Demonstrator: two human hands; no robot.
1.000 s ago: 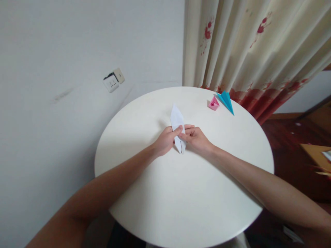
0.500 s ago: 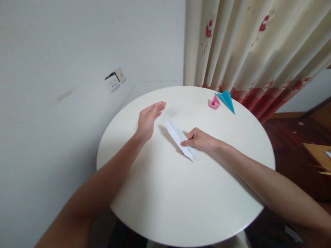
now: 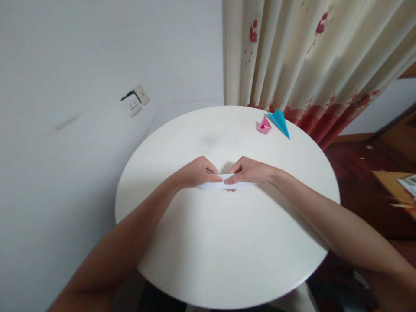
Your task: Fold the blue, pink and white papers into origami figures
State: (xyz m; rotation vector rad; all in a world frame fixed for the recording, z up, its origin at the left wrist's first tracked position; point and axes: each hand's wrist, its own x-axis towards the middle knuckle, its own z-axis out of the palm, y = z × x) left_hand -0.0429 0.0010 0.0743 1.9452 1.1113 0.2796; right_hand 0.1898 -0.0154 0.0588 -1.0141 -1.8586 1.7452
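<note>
A folded white paper (image 3: 212, 185) lies lengthwise between my hands, above the middle of the round white table (image 3: 224, 247). My left hand (image 3: 196, 173) is closed on it from the left, with the thumb pressed on the near face. From the other side my right hand (image 3: 248, 170) pinches the same paper, its thumb close to the left thumb and a fingertip showing below the lower edge. Both hands cover parts of the paper, so its full folded shape is hidden.
Near the table's far right edge sit a pink folded paper piece (image 3: 264, 125) and a blue paper plane (image 3: 280, 123). A wall with a socket (image 3: 131, 105) stands at the left. A flowered curtain (image 3: 292, 56) hangs behind the table.
My left hand, open and apart from the paper before, has come over and taken hold of it. The paper has turned from slanted to level across my view.
</note>
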